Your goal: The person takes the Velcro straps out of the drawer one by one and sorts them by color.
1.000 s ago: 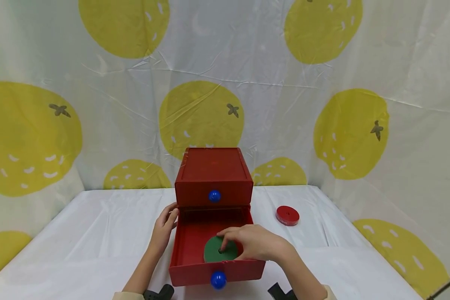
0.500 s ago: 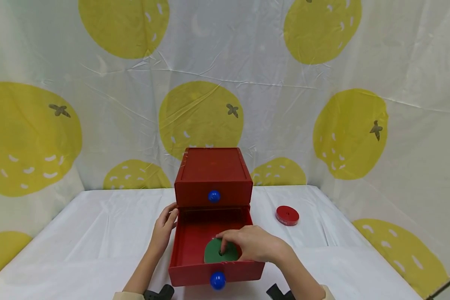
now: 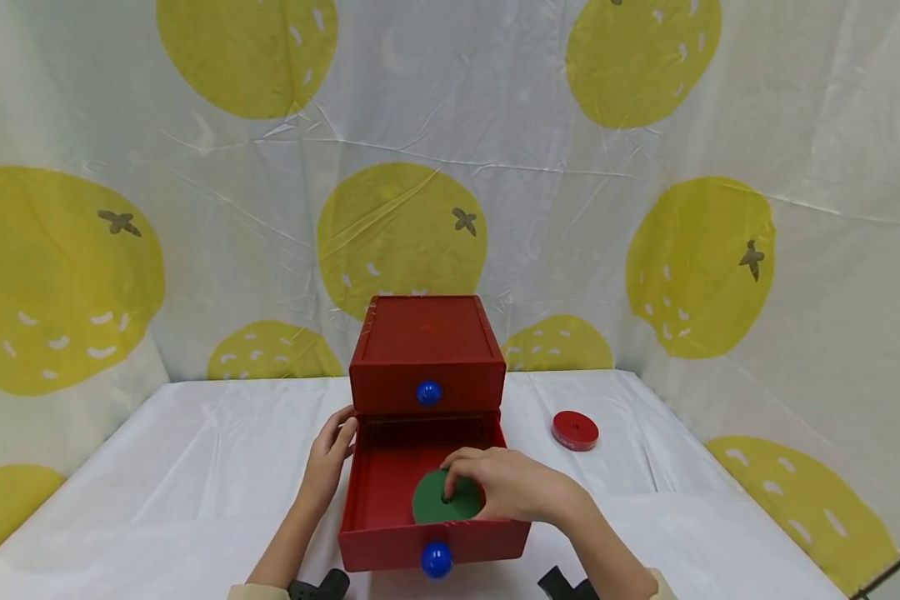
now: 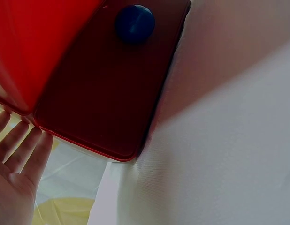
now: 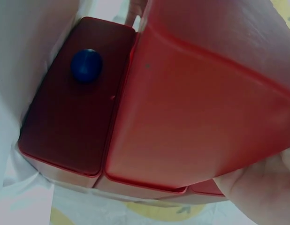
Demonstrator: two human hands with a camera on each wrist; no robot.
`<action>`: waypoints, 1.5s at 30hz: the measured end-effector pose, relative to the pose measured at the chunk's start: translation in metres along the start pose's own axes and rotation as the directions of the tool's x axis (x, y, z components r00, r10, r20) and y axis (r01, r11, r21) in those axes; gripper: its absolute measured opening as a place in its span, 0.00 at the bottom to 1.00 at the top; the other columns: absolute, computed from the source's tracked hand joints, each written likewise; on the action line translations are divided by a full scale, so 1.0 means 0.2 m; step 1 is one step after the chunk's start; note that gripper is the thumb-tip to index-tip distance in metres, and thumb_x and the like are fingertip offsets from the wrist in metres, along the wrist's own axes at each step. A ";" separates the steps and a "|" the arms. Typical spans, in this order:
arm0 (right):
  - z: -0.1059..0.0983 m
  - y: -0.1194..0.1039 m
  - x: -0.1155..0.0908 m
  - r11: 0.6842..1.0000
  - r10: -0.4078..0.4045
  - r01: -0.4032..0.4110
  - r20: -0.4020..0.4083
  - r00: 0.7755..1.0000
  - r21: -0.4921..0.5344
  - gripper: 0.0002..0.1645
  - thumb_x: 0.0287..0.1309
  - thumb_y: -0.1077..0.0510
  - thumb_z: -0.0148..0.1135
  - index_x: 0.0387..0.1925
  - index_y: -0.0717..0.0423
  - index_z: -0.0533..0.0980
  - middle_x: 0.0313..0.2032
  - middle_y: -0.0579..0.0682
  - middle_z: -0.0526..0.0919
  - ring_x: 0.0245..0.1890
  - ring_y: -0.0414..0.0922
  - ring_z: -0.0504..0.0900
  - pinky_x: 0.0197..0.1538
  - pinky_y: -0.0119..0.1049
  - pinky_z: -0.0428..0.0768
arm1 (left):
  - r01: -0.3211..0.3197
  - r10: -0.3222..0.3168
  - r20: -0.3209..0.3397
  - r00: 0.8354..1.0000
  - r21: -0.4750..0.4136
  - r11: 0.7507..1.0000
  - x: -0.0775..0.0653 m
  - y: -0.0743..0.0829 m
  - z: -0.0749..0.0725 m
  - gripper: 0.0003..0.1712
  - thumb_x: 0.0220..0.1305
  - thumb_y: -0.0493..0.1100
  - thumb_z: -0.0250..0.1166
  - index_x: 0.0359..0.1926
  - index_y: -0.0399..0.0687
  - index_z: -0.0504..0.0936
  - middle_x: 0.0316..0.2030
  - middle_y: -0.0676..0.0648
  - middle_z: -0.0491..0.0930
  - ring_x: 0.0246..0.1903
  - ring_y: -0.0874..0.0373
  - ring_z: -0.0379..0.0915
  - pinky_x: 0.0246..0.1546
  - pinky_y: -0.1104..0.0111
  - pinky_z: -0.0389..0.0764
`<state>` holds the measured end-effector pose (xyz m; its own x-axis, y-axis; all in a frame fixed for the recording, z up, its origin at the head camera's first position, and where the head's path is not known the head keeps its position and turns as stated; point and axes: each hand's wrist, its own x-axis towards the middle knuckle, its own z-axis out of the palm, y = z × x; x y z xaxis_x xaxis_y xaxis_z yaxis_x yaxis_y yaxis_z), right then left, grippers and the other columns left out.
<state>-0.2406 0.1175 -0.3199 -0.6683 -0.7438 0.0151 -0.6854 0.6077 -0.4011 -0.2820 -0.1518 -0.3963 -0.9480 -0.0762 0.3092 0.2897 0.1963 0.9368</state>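
Right hand (image 3: 513,487) pinches green disc (image 3: 430,510) inside red chest's (image 3: 429,329) pulled-out lower drawer (image 3: 381,492), near its front wall. Left hand (image 3: 326,463), fingers extended and slightly apart, touches chest's left side. Red disc (image 3: 575,430) lies on white table (image 3: 645,533), right of chest.

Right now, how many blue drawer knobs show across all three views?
3: top knob on the closed upper drawer; middle knob on the open drawer; bottom knob on the closed drawer underneath, hidden from the head camera.
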 end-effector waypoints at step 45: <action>-0.13 0.12 -0.16 0.985 -0.009 0.059 -0.295 0.955 0.161 0.21 0.49 0.51 0.66 0.46 0.35 0.71 0.61 0.44 0.63 0.60 0.47 0.66 0.50 0.32 0.77 | 0.004 -0.004 0.003 1.000 -0.013 1.000 0.01 -0.01 0.00 0.25 0.69 0.51 0.46 0.61 0.45 0.65 0.58 0.43 0.69 0.57 0.52 0.65 0.52 0.60 0.75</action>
<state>-0.2433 0.1623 -0.3070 -0.7177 -0.6338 0.2886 -0.6683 0.5102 -0.5413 -0.2841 -0.1532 -0.3972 -0.9494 -0.0740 0.3053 0.2880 0.1835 0.9399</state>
